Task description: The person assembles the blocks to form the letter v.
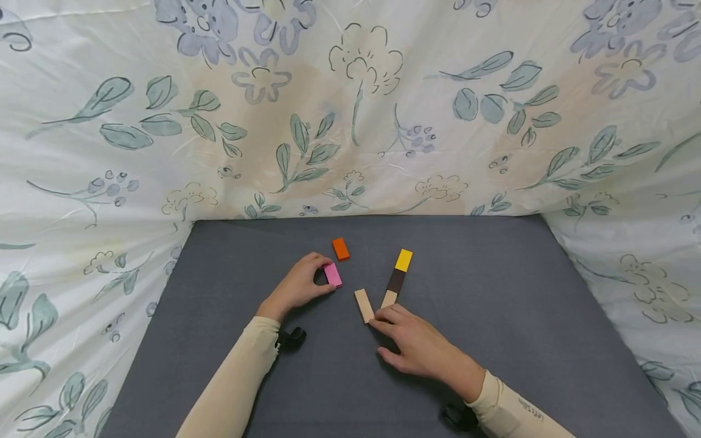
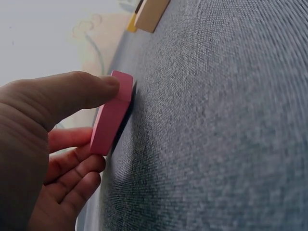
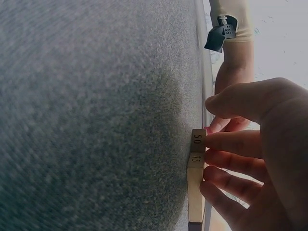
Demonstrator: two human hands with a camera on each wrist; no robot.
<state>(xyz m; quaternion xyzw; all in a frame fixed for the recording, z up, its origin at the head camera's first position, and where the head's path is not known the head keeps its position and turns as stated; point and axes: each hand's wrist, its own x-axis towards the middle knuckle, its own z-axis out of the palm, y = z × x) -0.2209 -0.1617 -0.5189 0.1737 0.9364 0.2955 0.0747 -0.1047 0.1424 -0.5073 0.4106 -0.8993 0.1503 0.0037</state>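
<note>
My left hand [image 1: 298, 283] pinches a pink block [image 1: 333, 275] at its two ends, thumb on the near end and fingers on the far one. In the left wrist view a dark shadow runs along the pink block's underside, close over the cloth. The fingertips of my right hand [image 1: 418, 344] rest on two plain wooden blocks, its thumb held apart. One, a slanted wooden block [image 1: 364, 305], bears the number 50 in the right wrist view; the other wooden block [image 1: 389, 298] bears 75 and ends a row with a dark brown block [image 1: 396, 281] and a yellow block [image 1: 404, 260].
An orange block [image 1: 341, 249] lies just beyond the pink one. All of this is on a table with a dark grey cloth [image 1: 520, 292]. Floral fabric [image 1: 361, 170] hangs at the back and along both sides. Each wrist carries a black camera mount [image 1: 292, 338].
</note>
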